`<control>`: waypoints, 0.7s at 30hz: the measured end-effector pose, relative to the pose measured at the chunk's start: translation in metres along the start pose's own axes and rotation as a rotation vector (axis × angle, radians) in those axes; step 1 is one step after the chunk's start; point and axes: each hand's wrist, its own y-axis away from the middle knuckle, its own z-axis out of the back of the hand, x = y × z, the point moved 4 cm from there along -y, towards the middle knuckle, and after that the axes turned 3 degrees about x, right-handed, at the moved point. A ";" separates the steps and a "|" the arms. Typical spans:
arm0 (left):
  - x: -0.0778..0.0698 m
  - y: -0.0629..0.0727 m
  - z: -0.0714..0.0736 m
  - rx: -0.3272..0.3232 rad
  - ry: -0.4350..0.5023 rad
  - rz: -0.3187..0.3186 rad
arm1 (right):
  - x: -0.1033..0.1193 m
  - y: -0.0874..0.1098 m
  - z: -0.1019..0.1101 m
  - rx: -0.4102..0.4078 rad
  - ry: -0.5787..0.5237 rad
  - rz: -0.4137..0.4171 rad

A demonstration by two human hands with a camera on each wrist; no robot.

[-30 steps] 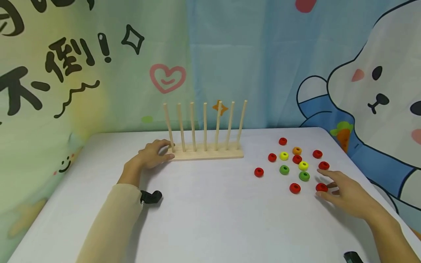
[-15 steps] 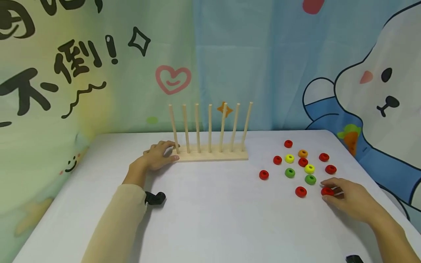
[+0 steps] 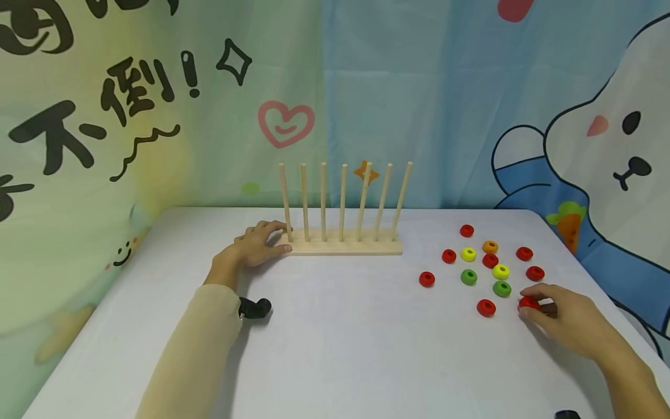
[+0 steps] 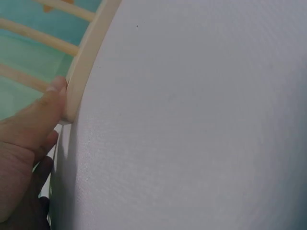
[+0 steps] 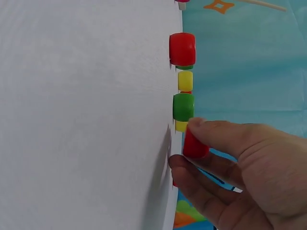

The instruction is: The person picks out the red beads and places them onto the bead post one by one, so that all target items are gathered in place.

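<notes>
My left hand (image 3: 257,244) grips the left end of a wooden peg rack (image 3: 345,249), thumb at the front edge and fingers behind. In the left wrist view the thumb (image 4: 56,91) presses on the rack's base (image 4: 79,88). Seven upright pegs, all bare, rise from it. At the right of the table, my right hand (image 3: 573,320) pinches a red bead (image 3: 528,302) between thumb and fingers. The right wrist view shows this red bead (image 5: 195,143) slightly off the white tabletop, the thumb on its near side.
Several loose beads lie left of and beyond my right hand: red (image 3: 486,308), green (image 3: 502,288), yellow (image 3: 501,271) and orange (image 3: 490,247). A printed cloth (image 3: 387,105) hangs behind the white table (image 3: 366,337).
My right thumb and fingers have closed round the red bead they were reaching about. The left hand stays on the rack. The whole head view has shifted, so things appear farther right.
</notes>
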 end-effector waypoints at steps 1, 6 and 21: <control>0.000 0.000 0.000 0.001 0.000 0.000 | 0.000 0.000 0.001 -0.001 -0.002 0.002; -0.003 0.000 0.000 -0.002 0.011 0.001 | 0.004 -0.001 0.003 -0.001 -0.008 0.022; 0.002 -0.003 0.002 0.001 0.037 -0.004 | 0.035 -0.006 0.013 -0.108 0.012 0.143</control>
